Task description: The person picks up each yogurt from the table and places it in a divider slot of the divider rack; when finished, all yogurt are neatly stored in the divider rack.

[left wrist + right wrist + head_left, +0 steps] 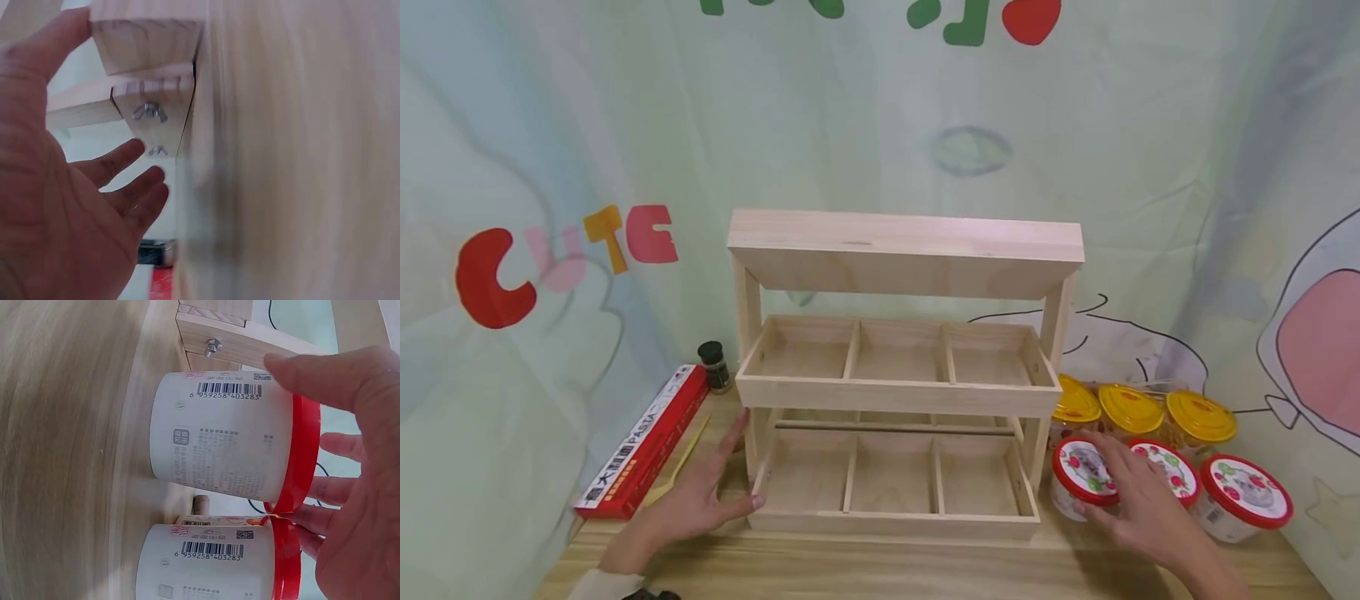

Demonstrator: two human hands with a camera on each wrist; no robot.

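Observation:
A pale wooden two-tier rack (895,395) stands in the middle, its trays divided into compartments. My left hand (696,492) is at its left side, fingers spread, thumb at the lower tray's front corner; it grips nothing. The left wrist view shows wing nuts (150,111) on the wooden side piece near those fingers. On the right, my right hand (1142,500) reaches over the leftmost white tub with a red lid (1084,471). Its thumb overlaps the tub's near edge, while the other fingers extend beside the red lid (304,456); whether they press on it is unclear.
Two more red-lidded tubs (1247,492) stand to the right, with yellow-lidded jars (1201,415) behind them. Left of the rack lie a red pasta box (643,446) and a yellow utensil (685,458); a black-capped bottle (715,367) stands behind. A printed cloth backdrop (865,125) surrounds the table.

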